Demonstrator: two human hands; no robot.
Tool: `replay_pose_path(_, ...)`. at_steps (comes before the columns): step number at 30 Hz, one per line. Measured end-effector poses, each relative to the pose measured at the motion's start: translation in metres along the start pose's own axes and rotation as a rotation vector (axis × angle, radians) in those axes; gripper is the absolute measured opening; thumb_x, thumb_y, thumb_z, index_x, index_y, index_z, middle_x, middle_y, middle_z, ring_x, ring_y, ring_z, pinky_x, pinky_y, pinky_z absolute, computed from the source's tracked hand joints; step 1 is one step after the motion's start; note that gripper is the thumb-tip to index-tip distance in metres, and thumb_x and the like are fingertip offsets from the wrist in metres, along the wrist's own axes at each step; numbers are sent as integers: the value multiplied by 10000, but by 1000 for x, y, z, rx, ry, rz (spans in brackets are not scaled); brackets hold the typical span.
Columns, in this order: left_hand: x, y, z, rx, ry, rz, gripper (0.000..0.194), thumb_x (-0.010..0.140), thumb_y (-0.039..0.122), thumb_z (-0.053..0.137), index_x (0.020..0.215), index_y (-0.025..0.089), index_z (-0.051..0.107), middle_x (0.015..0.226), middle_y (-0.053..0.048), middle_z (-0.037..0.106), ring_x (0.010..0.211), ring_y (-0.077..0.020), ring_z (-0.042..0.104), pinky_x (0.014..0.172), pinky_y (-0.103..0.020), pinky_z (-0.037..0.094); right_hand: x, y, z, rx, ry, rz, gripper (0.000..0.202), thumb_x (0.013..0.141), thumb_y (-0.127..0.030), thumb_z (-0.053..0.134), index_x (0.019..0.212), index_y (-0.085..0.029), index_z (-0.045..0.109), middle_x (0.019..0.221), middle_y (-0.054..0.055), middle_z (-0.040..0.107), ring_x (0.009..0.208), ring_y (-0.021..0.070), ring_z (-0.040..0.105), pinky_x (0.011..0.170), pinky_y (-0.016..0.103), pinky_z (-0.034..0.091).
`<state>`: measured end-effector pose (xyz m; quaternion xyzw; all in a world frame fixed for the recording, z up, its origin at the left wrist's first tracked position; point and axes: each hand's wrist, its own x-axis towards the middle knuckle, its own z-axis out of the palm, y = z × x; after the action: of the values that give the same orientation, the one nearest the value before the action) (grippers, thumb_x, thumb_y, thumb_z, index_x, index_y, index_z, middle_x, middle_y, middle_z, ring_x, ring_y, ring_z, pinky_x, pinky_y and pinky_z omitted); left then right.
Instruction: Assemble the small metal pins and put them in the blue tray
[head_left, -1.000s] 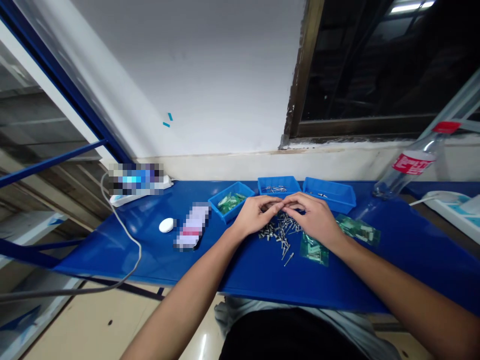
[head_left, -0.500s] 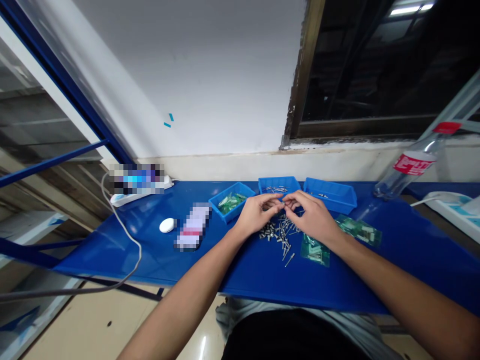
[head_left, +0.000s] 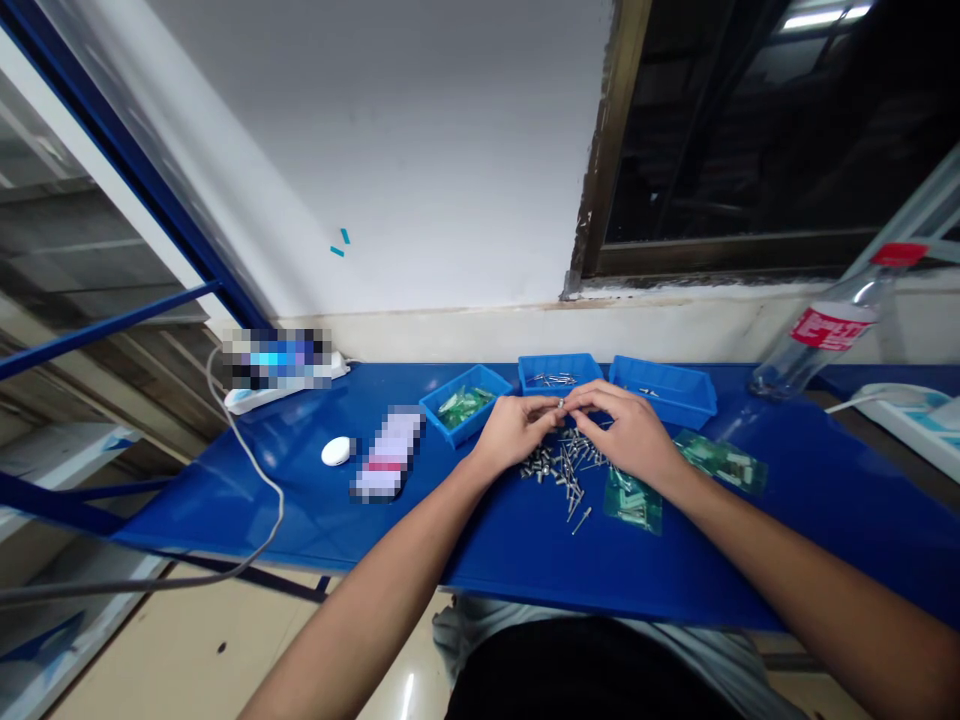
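Observation:
My left hand and my right hand meet fingertip to fingertip over a pile of metal fasteners. Both are closed in a pinch around a small silvery metal piece, mostly hidden by the fingers; its exact kind cannot be made out. Below them lie thin-stemmed pieces that look like blind rivets, with short metal cylinders at the left side of the pile. Beside my right wrist rests a green plastic bag of small parts, and another green bag lies farther right.
Along the back stand a blue bin with green packets, a blue bin with metal pins and a blue bin with a few pieces. A phone, white oval object, power strip and cable are left; a bottle stands right.
The fingertips of both hands have come closer together, and the fingers of my right hand have straightened toward the left. A bit of the metal piece now shows between them.

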<state>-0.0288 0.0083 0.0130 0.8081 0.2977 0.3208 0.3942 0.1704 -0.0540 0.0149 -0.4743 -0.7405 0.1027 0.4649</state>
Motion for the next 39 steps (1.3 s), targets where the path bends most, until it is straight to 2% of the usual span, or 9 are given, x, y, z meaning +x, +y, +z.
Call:
replay_pose_path(5,0,-1,1,86,45,5,287,925,294,665,1149,171,794,1032,-67,815,908,-224,787,837,-318,628,0,-2,2,92,21,179,158,915,-342,666,1011,-225,712,994,63,774,822,222,757,805,394,643)
replay_pose_path(10,0,-2,3,88,68,-1,246,892,231,686,1101,184,807,1037,-54,815,931,-209,788,867,-314,634,-2,3,5,93,2,219,154,884,-349,685,970,-223,710,940,53,781,820,225,761,811,397,642)
replay_pose_path(17,-1,4,1,98,79,1,224,910,290,673,1034,165,811,979,-48,819,839,-199,776,775,-282,616,-3,9,8,87,-17,165,187,857,-278,675,1029,-214,708,950,61,750,795,204,712,731,364,619)
replay_pose_path(21,-2,11,-2,117,41,1,311,973,387,600,1002,159,810,873,-42,810,731,-170,737,665,-239,558,-1,5,5,14,-7,107,186,868,-250,644,1026,-218,737,903,52,708,724,184,657,650,328,576)
replay_pose_path(24,-4,13,-2,121,6,0,424,1003,489,548,988,160,813,820,-38,797,650,-148,697,598,-223,510,0,3,2,-20,-1,88,152,882,-248,633,982,-226,745,896,47,703,724,186,655,665,326,570)
replay_pose_path(27,-3,9,-2,96,-3,2,434,997,518,557,1028,169,813,842,-41,800,698,-161,721,619,-228,529,0,3,2,-2,-5,82,133,895,-257,636,980,-230,734,929,46,721,756,192,678,722,338,585)
replay_pose_path(32,0,-1,0,19,19,-11,324,955,387,649,1148,163,780,990,-71,815,860,-207,779,769,-298,618,-1,4,2,16,-25,72,137,921,-267,616,984,-231,731,1035,62,750,820,204,721,791,369,607)
replay_pose_path(35,1,-4,1,25,45,-23,271,913,323,699,1109,158,787,1016,-79,814,891,-222,786,818,-338,640,-1,4,3,33,-6,140,143,928,-315,628,1001,-234,721,1010,57,770,806,219,746,775,384,623)
replay_pose_path(39,2,-3,2,44,77,1,201,867,218,726,1045,151,791,952,-64,818,839,-199,787,813,-323,650,-2,6,4,40,-7,198,152,904,-343,665,1000,-234,709,952,49,780,794,225,753,754,386,630)
